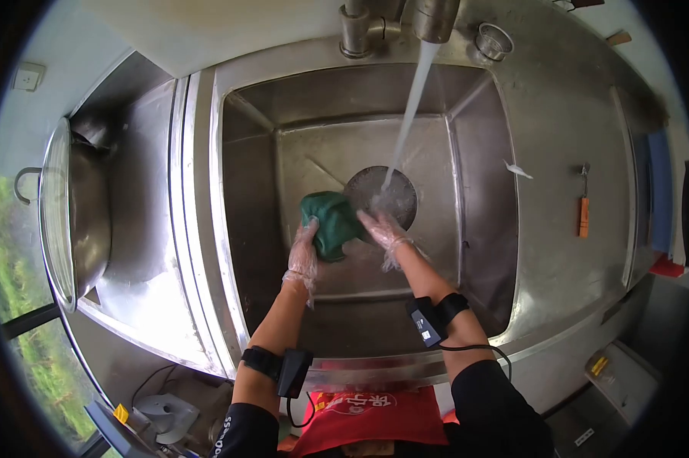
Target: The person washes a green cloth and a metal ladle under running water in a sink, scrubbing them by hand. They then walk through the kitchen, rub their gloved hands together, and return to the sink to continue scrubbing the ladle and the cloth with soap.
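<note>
- Green cloth, head view: it sits low in the sink, bunched into a wad just left of the round drain strainer, above the sink floor and clear of the walls.
- The left hand, in a thin clear glove, is closed around the wad's left side, with the fingers curled into the fabric.
- The right hand, gloved the same way, is open with its fingers spread. It lies just beside the cloth's right edge, under the foot of the water stream; I cannot tell whether it touches the cloth.
- The stream falls from the faucet onto the strainer and the right hand, not onto the cloth itself.
- Direction and axis: crumpled as it is, the cloth has no clear front. Its longer run goes roughly from the far side of the sink towards the person, leaning a little right, with the bulge towards the drain.
- To do this well, I judge the wad should shift right into the stream and be opened out (a tight ball rinses only on the outside), both hands then squeezing along that longer run.
- A large steel pot stands on the desk to the left, and an orange-handled tool lies on the right.
</note>
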A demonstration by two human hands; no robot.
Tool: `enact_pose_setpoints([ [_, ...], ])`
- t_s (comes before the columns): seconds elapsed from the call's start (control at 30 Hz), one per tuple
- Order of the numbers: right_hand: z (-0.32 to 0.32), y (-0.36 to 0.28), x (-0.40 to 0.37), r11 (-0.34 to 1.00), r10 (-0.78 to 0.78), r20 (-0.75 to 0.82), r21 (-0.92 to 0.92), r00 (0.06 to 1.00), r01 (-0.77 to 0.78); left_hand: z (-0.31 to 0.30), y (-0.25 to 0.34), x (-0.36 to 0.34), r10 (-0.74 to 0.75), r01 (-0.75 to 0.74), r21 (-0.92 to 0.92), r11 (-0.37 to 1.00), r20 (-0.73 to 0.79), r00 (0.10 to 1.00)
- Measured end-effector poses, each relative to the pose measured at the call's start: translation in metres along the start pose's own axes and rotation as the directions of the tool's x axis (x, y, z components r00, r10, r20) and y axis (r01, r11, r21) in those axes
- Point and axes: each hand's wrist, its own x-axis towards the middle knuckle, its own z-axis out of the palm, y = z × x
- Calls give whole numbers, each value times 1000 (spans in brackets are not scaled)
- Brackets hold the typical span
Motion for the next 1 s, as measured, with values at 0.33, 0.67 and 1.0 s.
enact_pose_setpoints([
  [0.33,-80,-20,0,-28,-45,353,935,935,-354,28,4,-5,84,-30,-345,938,143,986],
  [0.67,-11,19,10,915,223,63,332,973,-231,-6,-38,27,81,-108,-308,945,-98,992],
  [1.0,-78,-33,-14,-261,-51,270,926,961,-274,0,-6,5,-16,-13,-134,991,-215,977],
])
